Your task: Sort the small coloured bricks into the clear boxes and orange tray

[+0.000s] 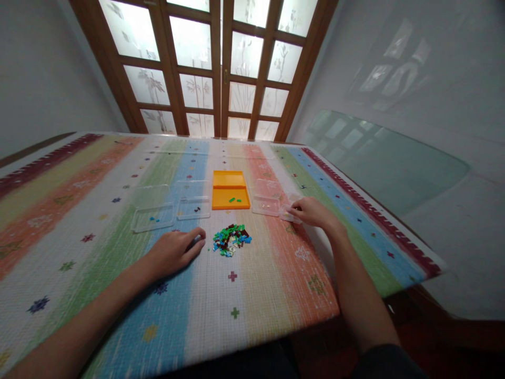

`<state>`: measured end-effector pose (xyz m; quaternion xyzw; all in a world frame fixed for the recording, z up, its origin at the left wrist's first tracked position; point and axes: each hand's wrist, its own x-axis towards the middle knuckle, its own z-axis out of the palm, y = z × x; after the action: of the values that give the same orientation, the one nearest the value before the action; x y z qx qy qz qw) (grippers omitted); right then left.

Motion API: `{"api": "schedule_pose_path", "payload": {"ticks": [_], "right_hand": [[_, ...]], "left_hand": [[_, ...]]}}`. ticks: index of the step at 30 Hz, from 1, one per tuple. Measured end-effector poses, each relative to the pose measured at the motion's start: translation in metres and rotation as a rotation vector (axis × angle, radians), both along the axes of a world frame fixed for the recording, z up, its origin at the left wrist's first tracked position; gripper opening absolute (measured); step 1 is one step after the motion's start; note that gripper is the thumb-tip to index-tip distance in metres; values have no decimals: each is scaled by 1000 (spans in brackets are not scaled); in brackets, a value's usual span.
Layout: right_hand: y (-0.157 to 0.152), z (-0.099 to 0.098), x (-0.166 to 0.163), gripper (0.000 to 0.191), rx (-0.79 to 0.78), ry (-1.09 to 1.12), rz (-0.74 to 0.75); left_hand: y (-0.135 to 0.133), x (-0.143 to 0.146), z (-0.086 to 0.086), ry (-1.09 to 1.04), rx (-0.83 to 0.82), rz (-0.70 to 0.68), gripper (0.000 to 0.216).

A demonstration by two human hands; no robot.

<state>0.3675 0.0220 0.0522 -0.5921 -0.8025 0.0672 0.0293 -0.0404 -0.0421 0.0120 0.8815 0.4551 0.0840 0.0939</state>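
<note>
A small heap of tiny coloured bricks (pixel 231 240) lies in the middle of the striped tablecloth. My left hand (pixel 175 251) rests on the cloth just left of the heap, its fingers curled loosely with the tips near the bricks. My right hand (pixel 311 211) reaches to the right and its fingers close on the edge of a small clear plastic box (pixel 287 213). An open orange box (pixel 230 190) beyond the heap holds two green pieces.
Clear lidded boxes stand in a row: one at the left (pixel 153 217) with blue bits, one (pixel 193 207) with dark bits, one (pixel 266 205) right of the orange box. The table edge (pixel 379 210) runs along the right. Glazed wooden doors (pixel 221 68) stand behind.
</note>
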Motion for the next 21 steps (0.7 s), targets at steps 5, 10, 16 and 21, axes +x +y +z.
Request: {"api": "schedule_pose_path", "payload": {"ticks": [5, 10, 16, 21], "right_hand": [[-10, 11, -16, 38, 111, 209, 55], [-28, 7, -72, 24, -49, 451, 334], [-50, -14, -131, 23, -133, 289, 578], [-52, -14, -136, 24, -109, 213, 527]], "left_hand": [[0, -1, 0, -17, -3, 1, 38], [0, 0, 1, -10, -12, 6, 38], [0, 1, 1, 20, -9, 4, 39], [-1, 1, 0, 15, 0, -2, 40]]}}
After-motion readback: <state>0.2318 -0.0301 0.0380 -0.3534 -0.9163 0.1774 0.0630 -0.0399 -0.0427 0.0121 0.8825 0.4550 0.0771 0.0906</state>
